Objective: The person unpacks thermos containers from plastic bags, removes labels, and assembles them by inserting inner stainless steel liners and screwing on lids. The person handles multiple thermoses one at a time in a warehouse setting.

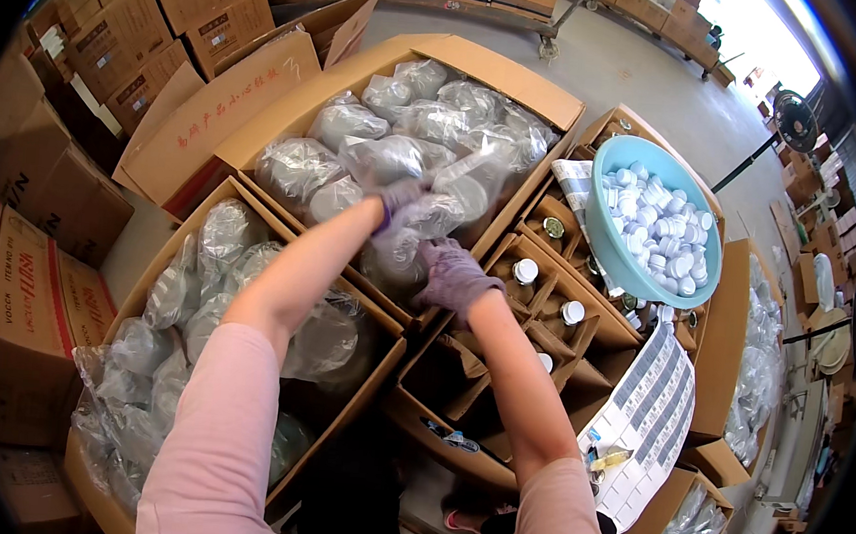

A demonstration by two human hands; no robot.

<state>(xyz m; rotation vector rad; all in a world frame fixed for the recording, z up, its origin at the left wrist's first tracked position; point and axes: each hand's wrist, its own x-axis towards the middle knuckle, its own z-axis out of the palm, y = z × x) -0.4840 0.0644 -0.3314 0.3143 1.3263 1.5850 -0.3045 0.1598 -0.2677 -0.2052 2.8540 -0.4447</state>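
Both my hands wear thin purple-grey gloves and work at the near corner of an open carton [544, 92] full of glass-like vessels in clear plastic bags. My left hand [400, 204], slightly smeared by motion, is closed on the crumpled film of a clear plastic bag [469, 176]. Just right of it, my right hand [455, 277] curls its fingers against a bagged, rounded vessel [396, 262]. Film covers the vessel, so its exact kind is hidden. More bagged vessels [344, 122] lie behind my hands.
A divided carton [566, 351] with white-capped vessels stands right, under a blue basin [604, 235] of white caps. A printed label sheet [649, 402] drapes over its edge. Another carton of bagged vessels [198, 291] stands left. Stacked cartons [23, 308] and a fan [794, 119] stand farther out.
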